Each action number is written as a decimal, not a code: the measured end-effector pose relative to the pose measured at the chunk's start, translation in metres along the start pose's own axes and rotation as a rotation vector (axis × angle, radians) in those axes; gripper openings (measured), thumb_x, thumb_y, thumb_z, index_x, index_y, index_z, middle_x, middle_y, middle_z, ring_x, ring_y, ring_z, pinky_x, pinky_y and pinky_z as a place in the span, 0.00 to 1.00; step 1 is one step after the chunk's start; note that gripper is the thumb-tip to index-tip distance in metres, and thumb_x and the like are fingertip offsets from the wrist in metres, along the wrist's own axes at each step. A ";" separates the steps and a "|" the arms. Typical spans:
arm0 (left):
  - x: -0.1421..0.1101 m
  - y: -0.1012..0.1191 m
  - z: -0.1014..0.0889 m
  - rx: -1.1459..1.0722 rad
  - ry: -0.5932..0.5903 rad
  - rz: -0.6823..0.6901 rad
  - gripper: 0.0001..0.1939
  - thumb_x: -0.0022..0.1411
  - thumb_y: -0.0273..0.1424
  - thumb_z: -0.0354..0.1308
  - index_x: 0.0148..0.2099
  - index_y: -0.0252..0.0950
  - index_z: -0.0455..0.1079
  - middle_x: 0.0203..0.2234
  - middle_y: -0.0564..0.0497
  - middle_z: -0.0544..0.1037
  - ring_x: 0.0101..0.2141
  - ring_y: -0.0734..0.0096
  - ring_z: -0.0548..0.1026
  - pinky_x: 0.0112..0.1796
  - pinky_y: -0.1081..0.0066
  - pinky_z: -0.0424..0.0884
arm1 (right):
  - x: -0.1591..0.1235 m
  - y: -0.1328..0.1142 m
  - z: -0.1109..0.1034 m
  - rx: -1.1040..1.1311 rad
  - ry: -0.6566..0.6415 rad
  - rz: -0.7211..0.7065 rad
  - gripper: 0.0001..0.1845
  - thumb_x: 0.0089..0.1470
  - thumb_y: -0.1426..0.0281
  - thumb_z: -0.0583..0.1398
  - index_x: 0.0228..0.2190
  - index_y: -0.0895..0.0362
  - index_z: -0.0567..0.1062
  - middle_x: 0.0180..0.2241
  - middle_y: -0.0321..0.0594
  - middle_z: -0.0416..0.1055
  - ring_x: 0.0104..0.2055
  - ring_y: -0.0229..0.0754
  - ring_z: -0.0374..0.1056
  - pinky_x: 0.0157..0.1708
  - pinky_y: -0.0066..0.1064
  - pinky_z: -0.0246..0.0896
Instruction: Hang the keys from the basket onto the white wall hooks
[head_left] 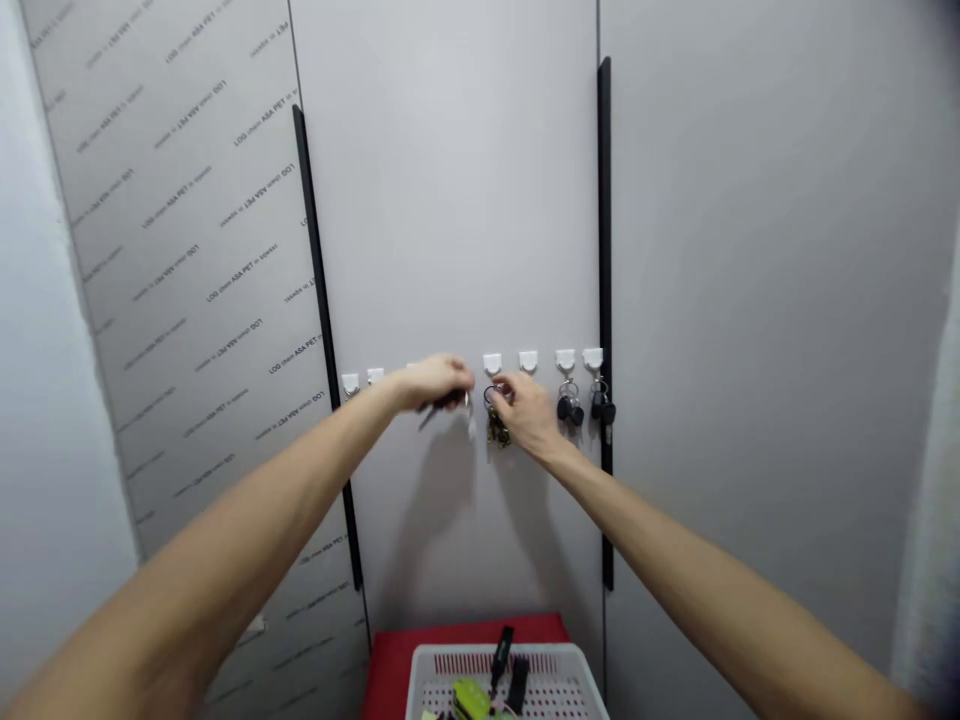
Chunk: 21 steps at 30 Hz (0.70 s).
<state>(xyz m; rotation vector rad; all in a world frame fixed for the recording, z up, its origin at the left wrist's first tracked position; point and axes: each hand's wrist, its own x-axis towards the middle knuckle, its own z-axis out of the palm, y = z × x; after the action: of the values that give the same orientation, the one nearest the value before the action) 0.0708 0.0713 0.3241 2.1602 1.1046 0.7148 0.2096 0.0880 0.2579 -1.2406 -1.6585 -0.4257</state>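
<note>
My right hand (528, 408) pinches the ring of a bunch of brass-coloured keys (498, 430) just below a white wall hook (492, 363). I cannot tell whether the ring sits on that hook. To its left, my left hand (441, 380) is closed around a dark-headed key (429, 416), whose blade points down and left. A small whitish item (471, 415) hangs beside those fingers, too blurred to name. Right of my hands, a bunch of black-headed keys (570, 408) hangs from one hook, and another black-headed bunch (602, 408) hangs from the last hook.
More white hooks, such as one at the far left (350, 384), run in a row across the pale panel (450, 200). Long black handles (604, 250) edge it. Below, a white basket (450, 652) holding a yellow-green item and black objects stands on a red surface (386, 660).
</note>
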 end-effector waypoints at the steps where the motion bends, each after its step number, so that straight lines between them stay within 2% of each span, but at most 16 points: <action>1: -0.011 -0.013 0.013 0.032 -0.065 -0.021 0.04 0.42 0.23 0.46 0.24 0.32 0.59 0.10 0.57 0.62 0.12 0.83 0.59 0.13 0.81 0.51 | -0.003 0.004 -0.003 0.004 0.043 0.070 0.15 0.42 0.66 0.50 0.33 0.58 0.67 0.31 0.40 0.66 0.30 0.36 0.61 0.30 0.27 0.54; 4: -0.041 -0.067 0.071 0.065 -0.229 -0.187 0.11 0.40 0.21 0.43 0.30 0.33 0.59 0.11 0.58 0.62 0.11 0.81 0.59 0.12 0.81 0.52 | -0.007 0.010 -0.007 0.027 -0.008 0.196 0.17 0.39 0.61 0.51 0.31 0.57 0.67 0.29 0.39 0.67 0.31 0.37 0.61 0.29 0.27 0.53; 7: -0.063 -0.119 0.135 0.078 -0.235 -0.245 0.15 0.39 0.19 0.42 0.33 0.32 0.60 0.13 0.58 0.61 0.13 0.83 0.57 0.14 0.81 0.53 | -0.007 0.005 -0.002 0.011 -0.072 0.242 0.18 0.38 0.58 0.51 0.30 0.56 0.68 0.31 0.39 0.66 0.33 0.39 0.60 0.28 0.28 0.53; 9: -0.073 -0.142 0.164 0.151 -0.271 -0.259 0.16 0.39 0.21 0.44 0.34 0.32 0.62 0.15 0.57 0.64 0.15 0.82 0.59 0.16 0.80 0.55 | -0.006 0.000 0.001 -0.050 -0.060 0.270 0.17 0.36 0.59 0.52 0.27 0.56 0.68 0.31 0.40 0.65 0.33 0.40 0.60 0.27 0.28 0.52; 10: -0.076 -0.148 0.172 0.206 -0.287 -0.255 0.15 0.38 0.22 0.46 0.33 0.33 0.63 0.16 0.56 0.65 0.16 0.81 0.60 0.17 0.79 0.56 | -0.005 -0.002 0.002 -0.079 -0.050 0.280 0.15 0.35 0.60 0.52 0.26 0.57 0.68 0.30 0.40 0.65 0.33 0.41 0.60 0.27 0.28 0.52; 11: -0.077 -0.150 0.174 0.253 -0.293 -0.246 0.14 0.37 0.23 0.48 0.33 0.33 0.64 0.17 0.55 0.67 0.18 0.79 0.61 0.19 0.78 0.58 | -0.005 -0.004 0.003 -0.092 -0.045 0.291 0.13 0.35 0.62 0.52 0.24 0.57 0.67 0.29 0.40 0.65 0.32 0.40 0.59 0.26 0.28 0.51; 13: -0.072 -0.141 0.162 0.293 -0.232 -0.184 0.13 0.38 0.23 0.48 0.31 0.32 0.65 0.20 0.52 0.69 0.21 0.76 0.63 0.23 0.76 0.60 | -0.004 -0.003 0.002 -0.047 -0.045 0.314 0.10 0.35 0.66 0.51 0.22 0.57 0.66 0.24 0.38 0.65 0.28 0.38 0.59 0.25 0.27 0.51; 15: -0.054 -0.118 0.134 0.229 -0.042 -0.068 0.13 0.42 0.22 0.44 0.31 0.32 0.65 0.24 0.49 0.70 0.26 0.74 0.65 0.28 0.75 0.61 | -0.001 -0.001 0.002 0.083 -0.054 0.340 0.09 0.36 0.67 0.50 0.21 0.58 0.66 0.20 0.36 0.64 0.24 0.36 0.59 0.23 0.25 0.51; 18: -0.014 -0.073 0.085 0.024 0.395 0.094 0.14 0.45 0.24 0.44 0.37 0.33 0.63 0.33 0.47 0.69 0.34 0.72 0.65 0.36 0.74 0.59 | 0.004 0.005 0.002 0.299 -0.057 0.368 0.10 0.36 0.66 0.49 0.18 0.59 0.65 0.17 0.34 0.62 0.21 0.33 0.57 0.21 0.24 0.50; 19: -0.001 -0.058 0.073 -0.058 0.475 0.115 0.15 0.45 0.24 0.45 0.39 0.32 0.61 0.36 0.45 0.68 0.36 0.72 0.64 0.37 0.74 0.59 | 0.005 0.007 0.002 0.353 -0.063 0.371 0.10 0.36 0.65 0.50 0.18 0.60 0.65 0.16 0.34 0.62 0.20 0.33 0.56 0.21 0.23 0.50; 21: 0.019 -0.037 0.061 -0.193 0.476 0.097 0.17 0.45 0.25 0.46 0.41 0.30 0.59 0.38 0.43 0.66 0.37 0.72 0.64 0.38 0.75 0.59 | 0.007 0.010 0.002 0.432 -0.083 0.365 0.11 0.35 0.65 0.51 0.17 0.60 0.65 0.16 0.33 0.61 0.19 0.32 0.56 0.20 0.23 0.49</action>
<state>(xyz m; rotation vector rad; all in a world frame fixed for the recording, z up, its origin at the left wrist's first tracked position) 0.1037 0.0887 0.2603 1.9376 1.1081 1.3722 0.2171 0.0976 0.2604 -1.2042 -1.4490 0.2027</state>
